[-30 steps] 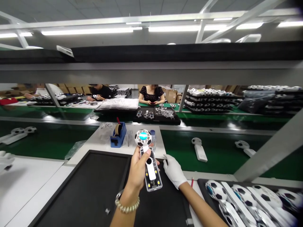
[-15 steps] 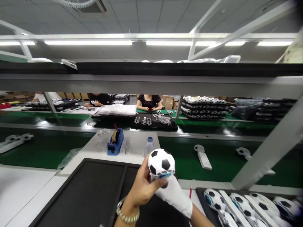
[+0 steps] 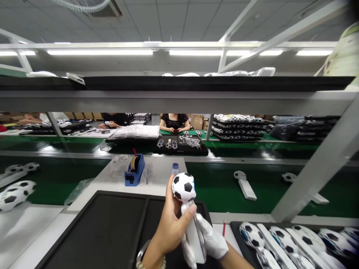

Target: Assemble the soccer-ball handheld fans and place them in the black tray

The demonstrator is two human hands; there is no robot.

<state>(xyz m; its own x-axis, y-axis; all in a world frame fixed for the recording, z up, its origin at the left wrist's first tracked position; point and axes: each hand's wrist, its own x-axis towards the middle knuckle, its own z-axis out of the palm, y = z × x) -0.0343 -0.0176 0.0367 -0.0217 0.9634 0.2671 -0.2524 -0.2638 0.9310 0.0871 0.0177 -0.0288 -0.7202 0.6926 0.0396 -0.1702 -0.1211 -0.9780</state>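
My left hand [image 3: 171, 224], bare with a beaded bracelet, is closed around the neck of a white soccer-ball-headed device [image 3: 183, 186]. Its black-and-white round head points up and its long white handle slants down towards me. My right hand [image 3: 210, 237], in a white glove, wraps the handle lower down, with gloved fingers showing on both sides. Beneath both hands lies a black divided tray [image 3: 112, 228]. At the right, another black tray [image 3: 237, 239] holds several similar devices [image 3: 254, 235].
A blue tape dispenser [image 3: 134, 172] and a bottle with a blue cap [image 3: 175, 168] stand on the white board beyond the tray. Similar devices lie on the green conveyor [image 3: 207, 186]. A slanted metal post [image 3: 311, 164] rises at right. Co-workers sit across the line.
The device has been turned so its handle faces me; my gloved hand now grips it lower down. Another ball-headed device has appeared at the far left. A conveyor device has shifted slightly right.
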